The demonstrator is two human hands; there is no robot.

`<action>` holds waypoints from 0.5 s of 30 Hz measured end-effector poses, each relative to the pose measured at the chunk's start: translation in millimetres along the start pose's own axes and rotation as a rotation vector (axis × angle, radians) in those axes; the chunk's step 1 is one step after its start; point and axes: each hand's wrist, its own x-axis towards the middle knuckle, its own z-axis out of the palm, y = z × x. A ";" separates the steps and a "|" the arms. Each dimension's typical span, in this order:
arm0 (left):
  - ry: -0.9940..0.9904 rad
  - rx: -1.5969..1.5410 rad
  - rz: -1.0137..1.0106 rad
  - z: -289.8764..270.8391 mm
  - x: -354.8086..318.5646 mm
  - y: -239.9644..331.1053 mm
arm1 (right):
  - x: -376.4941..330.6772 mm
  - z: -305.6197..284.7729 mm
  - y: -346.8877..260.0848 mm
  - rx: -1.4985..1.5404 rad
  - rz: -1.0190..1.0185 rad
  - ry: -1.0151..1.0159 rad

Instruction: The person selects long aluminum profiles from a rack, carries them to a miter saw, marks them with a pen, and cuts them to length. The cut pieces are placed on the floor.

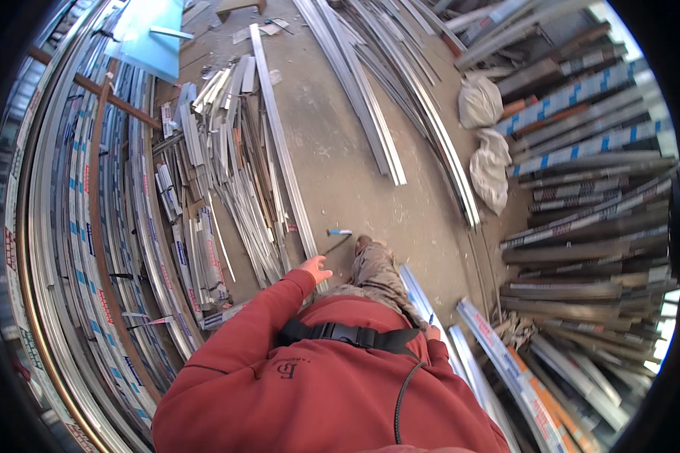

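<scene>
Looking down on a long metal bar (281, 136) lying on the floor (325, 189).
From my remote seat I see the left hand (313, 269) over the bar's near end, fingers open and loosely bent, gripping nothing; I can't tell whether it touches the bar. Well right of the bar, the right hand (432, 331) sits beside a slim blue thing (432, 319), partly hidden by its red sleeve (439, 352), so I can't tell whether it is gripping. A small blue piece (339, 232) lies just right of the bar, loose strips (223, 158) heap along its left, and two pale sacks (480, 102) rest far to its right.
</scene>
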 end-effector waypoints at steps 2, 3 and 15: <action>0.047 -0.095 -0.003 -24.0 23.3 14.8 | 69.3 9.1 3.5 -0.144 -0.241 -0.025; 0.083 -0.175 -0.006 -35.8 37.4 13.0 | 80.5 1.9 -28.1 -0.127 -0.226 -0.004; 0.245 -0.277 -0.296 -219.3 171.7 -6.4 | 209.5 -53.6 -402.3 0.126 -0.110 -0.116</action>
